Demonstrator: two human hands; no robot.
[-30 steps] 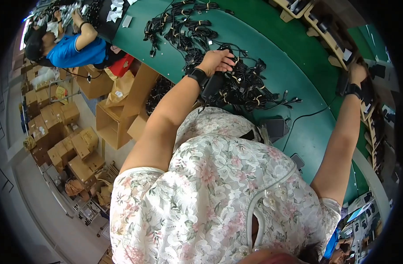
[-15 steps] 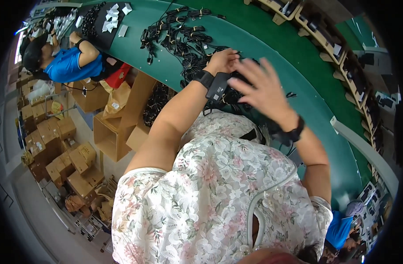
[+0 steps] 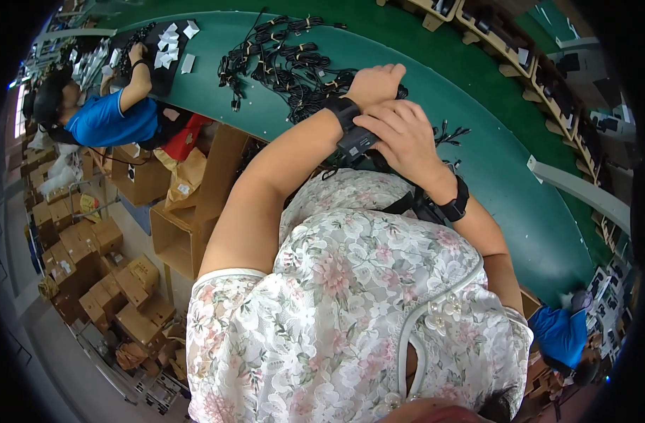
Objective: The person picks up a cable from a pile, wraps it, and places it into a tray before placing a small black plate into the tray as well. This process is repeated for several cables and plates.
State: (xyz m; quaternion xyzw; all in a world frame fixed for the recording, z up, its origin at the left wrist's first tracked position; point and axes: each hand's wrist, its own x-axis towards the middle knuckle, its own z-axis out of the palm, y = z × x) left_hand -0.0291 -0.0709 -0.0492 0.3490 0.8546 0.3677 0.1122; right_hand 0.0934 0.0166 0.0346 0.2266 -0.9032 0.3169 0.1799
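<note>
Hands — two are showing: one left hand (image 3: 376,84), one right hand (image 3: 410,137). Two black wristbands (image 3: 461,203) are circling the wrists. At least five black cable bundles (image 3: 301,107), tangled past exact counting, are lying on one green table (image 3: 509,162). At least two blue-shirted co-workers (image 3: 114,121) are appearing; at least six cardboard boxes (image 3: 145,317) are standing — partly overlapping.

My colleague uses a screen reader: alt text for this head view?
A person's right hand covers part of a black box near the left hand, at a green table with bundled cables. A co-worker in blue is at left, near cardboard boxes.
</note>
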